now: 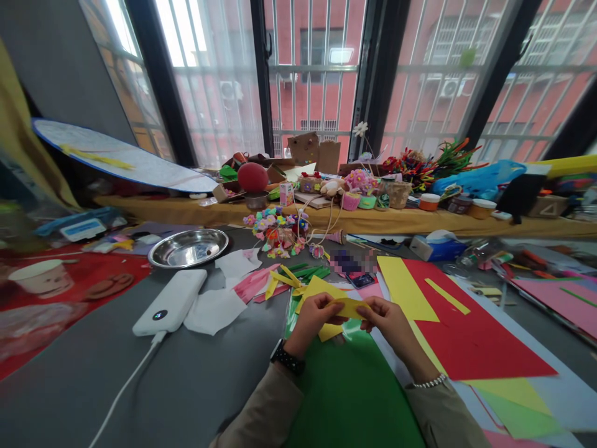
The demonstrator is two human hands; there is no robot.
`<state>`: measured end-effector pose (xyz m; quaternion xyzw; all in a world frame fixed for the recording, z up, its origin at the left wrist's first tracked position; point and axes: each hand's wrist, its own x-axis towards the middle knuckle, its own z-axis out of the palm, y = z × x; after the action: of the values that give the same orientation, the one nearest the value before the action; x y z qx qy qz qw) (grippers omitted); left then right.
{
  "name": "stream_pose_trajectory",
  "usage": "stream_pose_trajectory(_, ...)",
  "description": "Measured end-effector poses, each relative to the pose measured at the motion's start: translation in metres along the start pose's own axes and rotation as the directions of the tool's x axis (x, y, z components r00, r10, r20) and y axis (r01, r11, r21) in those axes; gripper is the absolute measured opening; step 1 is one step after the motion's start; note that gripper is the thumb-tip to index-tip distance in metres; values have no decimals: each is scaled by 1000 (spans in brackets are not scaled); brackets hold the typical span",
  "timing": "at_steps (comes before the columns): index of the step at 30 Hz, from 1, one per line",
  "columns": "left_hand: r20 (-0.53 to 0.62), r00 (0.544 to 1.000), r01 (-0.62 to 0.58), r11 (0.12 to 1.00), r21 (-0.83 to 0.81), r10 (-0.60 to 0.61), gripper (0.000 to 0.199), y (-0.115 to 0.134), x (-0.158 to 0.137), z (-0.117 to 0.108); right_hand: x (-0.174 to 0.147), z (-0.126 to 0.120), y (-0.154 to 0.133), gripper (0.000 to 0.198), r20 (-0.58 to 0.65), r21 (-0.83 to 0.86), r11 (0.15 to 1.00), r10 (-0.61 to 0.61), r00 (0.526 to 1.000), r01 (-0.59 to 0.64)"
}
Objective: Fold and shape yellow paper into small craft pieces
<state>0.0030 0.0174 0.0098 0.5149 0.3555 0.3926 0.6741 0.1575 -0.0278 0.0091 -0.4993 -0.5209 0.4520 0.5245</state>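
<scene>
Between my two hands is a small piece of yellow paper (352,307), raised a little over the green sheet (349,386). My left hand (318,314) pinches its left end, and my right hand (381,314) pinches the right end. Behind my left hand lies a larger yellow sheet (321,286), with another yellow scrap (330,331) just below the fingers. Folded yellow strips (280,280) and dark green strips (310,272) rest beyond it. The fingertips partly cover the held paper, so its exact shape is unclear.
A white power bank (175,298) with a cable lies left, near white paper pieces (214,311) and a steel plate (163,254). On the right are a red sheet (485,342) and yellow paper (401,280). A phone (362,280) lies ahead; crafts crowd the window ledge (209,216).
</scene>
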Motion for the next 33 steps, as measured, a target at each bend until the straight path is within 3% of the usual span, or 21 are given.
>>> stream_pose_trajectory(14, 139, 989, 50, 999, -17, -47, 36, -1, 0, -6, 0, -4, 4, 25, 21, 11, 999, -31, 999, 30)
stream_pose_trajectory(22, 52, 991, 125, 992, 10, -125, 35, 0, -1, -2, 1, -3, 5, 22, 50, -64, 996, -56, 997, 59)
stream_pose_trajectory(33, 51, 997, -66, 994, 90, 62, 37, -1, -2, -2, -3, 3, -6, 32, 65, -139, 989, -44, 997, 53)
